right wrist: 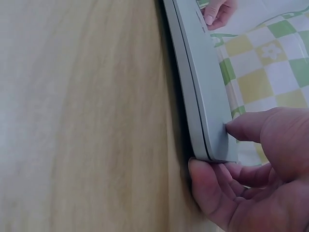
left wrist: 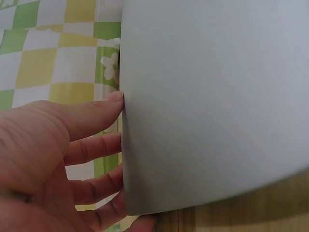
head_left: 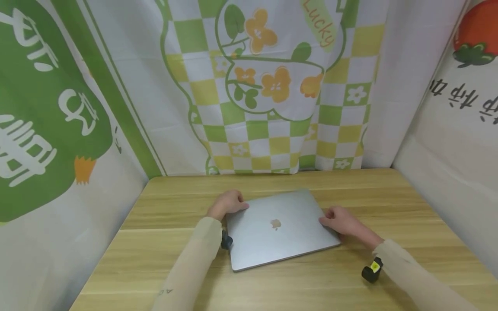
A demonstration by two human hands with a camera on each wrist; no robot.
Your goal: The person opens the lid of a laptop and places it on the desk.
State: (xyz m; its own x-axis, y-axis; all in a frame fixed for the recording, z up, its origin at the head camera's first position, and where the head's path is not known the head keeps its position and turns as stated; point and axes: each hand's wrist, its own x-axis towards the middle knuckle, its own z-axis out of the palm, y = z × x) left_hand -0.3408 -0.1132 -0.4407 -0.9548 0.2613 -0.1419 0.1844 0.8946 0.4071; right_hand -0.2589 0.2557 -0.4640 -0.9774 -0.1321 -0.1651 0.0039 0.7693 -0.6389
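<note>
A closed silver laptop (head_left: 288,242) with an apple logo on its lid lies at a slant over the wooden table. At its far left corner, my left hand (head_left: 230,202) grips the edge. The left wrist view shows that thumb (left wrist: 104,108) against the rim, with the other fingers partly hidden behind the laptop (left wrist: 207,106). My right hand (head_left: 341,220) holds the right side. In the right wrist view, the right thumb (right wrist: 246,125) presses the lid while the fingers curl under the corner. A narrow dark shadow runs along the laptop's underside there.
The wooden table (head_left: 163,250) extends around the laptop. A checked, flowered curtain (head_left: 256,142) hangs behind its far edge. Printed cloths hang at the left (head_left: 50,108) and right (head_left: 447,142). Each wrist carries a small black camera.
</note>
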